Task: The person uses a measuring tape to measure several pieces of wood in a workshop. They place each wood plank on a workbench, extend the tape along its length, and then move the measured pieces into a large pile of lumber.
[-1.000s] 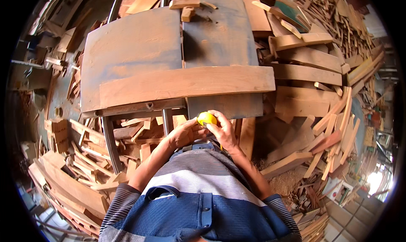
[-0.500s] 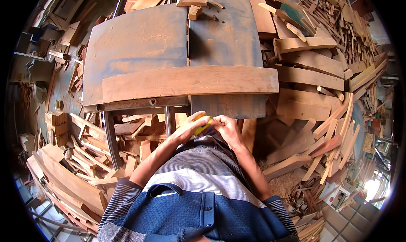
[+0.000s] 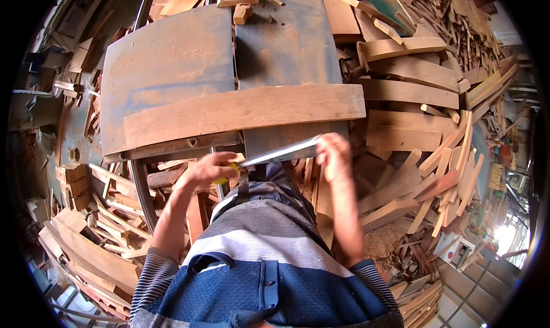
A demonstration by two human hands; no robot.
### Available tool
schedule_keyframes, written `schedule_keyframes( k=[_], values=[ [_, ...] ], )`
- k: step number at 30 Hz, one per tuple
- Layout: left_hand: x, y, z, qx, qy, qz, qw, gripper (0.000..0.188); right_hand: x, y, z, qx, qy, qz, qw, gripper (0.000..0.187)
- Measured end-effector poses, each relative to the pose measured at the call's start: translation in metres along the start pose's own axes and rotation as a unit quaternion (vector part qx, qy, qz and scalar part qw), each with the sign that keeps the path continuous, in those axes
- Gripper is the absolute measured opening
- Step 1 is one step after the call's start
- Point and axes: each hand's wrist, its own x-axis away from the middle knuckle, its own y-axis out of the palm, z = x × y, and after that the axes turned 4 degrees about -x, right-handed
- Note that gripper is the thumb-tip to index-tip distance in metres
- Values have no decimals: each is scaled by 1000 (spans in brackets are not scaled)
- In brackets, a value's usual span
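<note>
Clasping a yellow tape measure point(image 3: 220, 181) in the left hand point(image 3: 213, 169), on the 9 o'clock side of centre, with most of the case hidden behind curled fingers. Pinching the far end of the pale, extended blade point(image 3: 281, 151) in the right hand point(image 3: 334, 155), at 3 o'clock, though too blurred there to be sure of the exact fingertip hold. Holding both hands well apart, with the blade straight between them, slanting up from the case toward a point between 2 and 3 o'clock. Facing a long wooden board point(image 3: 246, 113) toward 12 o'clock, laid crosswise on a dusty metal table point(image 3: 166, 70) with a two-part top. Near the table's far edge, just short of 12 o'clock, two small wooden offcuts point(image 3: 242, 14). At 2 o'clock, beside the table, wide planks point(image 3: 415, 90) in a stack. Around 3 o'clock, slender strips point(image 3: 467, 133) in a loose heap. At 4 o'clock, a patch of sawdust point(image 3: 382, 242). Out at 8 o'clock, curved timbers point(image 3: 94, 242); near 9 o'clock, stacked blocks point(image 3: 73, 182). At 6 o'clock, a striped shirt with blue across it point(image 3: 321, 288).
</note>
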Motion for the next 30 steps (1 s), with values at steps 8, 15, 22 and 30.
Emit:
schedule_keyframes(
  k=[8, 15, 22, 30],
  values=[
    [8, -118, -33, -156, -61, 217, 962, 38, -156, -162, -54, 168, -95, 219, 956, 22],
    [-26, -123, -22, -261, -118, 320, 903, 43, -201, -165, -38, 316, -66, 272, 907, 35],
    [-35, -125, -37, -275, -153, 345, 884, 45, -201, -155, -34, 470, -123, 235, 842, 44],
    [-35, -123, -29, -261, -109, 336, 898, 39, -212, -175, -31, 496, -225, 218, 810, 38]
  ],
)
